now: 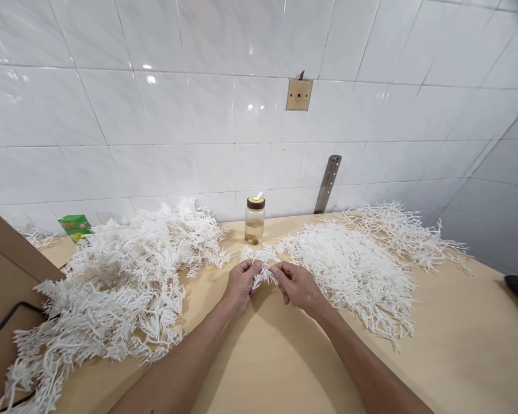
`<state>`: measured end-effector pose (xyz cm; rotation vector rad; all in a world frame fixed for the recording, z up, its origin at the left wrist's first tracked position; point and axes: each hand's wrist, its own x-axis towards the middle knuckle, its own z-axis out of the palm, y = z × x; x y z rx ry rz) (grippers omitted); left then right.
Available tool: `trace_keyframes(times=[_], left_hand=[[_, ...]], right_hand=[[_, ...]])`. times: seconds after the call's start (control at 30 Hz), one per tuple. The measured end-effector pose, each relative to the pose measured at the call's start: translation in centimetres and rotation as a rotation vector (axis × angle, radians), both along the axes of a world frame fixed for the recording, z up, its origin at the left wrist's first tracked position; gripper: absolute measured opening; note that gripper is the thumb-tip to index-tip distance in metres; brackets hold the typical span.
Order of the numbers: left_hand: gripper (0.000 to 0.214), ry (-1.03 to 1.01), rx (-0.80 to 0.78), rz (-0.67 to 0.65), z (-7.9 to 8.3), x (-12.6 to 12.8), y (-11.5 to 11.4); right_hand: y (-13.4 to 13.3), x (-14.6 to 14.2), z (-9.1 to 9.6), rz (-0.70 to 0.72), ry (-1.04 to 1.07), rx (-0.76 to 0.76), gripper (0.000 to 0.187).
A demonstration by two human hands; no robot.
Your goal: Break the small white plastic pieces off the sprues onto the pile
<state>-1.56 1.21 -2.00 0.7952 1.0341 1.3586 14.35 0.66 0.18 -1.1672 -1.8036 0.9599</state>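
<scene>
I see my left hand (242, 282) and right hand (297, 284), each grip pinched on one white plastic sprig (263, 270) above the bench (276, 356), between two white heaps.

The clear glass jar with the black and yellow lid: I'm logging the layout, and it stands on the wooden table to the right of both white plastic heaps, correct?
Not quite. In the head view the clear glass jar with the black and yellow lid stands on the wooden table between the two white plastic heaps, not to their right.

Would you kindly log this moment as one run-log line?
left hand: grips white plastic piece | right hand: grips same piece | piles: both sides | jar: behind, upright
</scene>
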Motion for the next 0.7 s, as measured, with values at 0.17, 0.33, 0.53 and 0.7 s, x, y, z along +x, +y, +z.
trace_keyframes(times=[0.17,0.33,0.53,0.7], left_hand=[[0.046,0.0,0.024,0.036,0.01,0.35,-0.01],[0.048,0.007,0.018,0.022,0.22,0.37,-0.12],[0.048,0.004,0.013,0.017,0.43,0.39,-0.15],[0.047,0.007,0.005,0.007,0.42,0.38,-0.18]], right_hand=[[0.12,0.19,-0.16,-0.015,0.018,-0.003,0.041],[0.32,0.3,-0.42,-0.026,0.03,-0.001,0.041],[0.51,0.33,-0.55,-0.025,0.023,-0.007,0.039],[0.53,0.39,-0.62,-0.025,0.012,-0.005,0.04]])
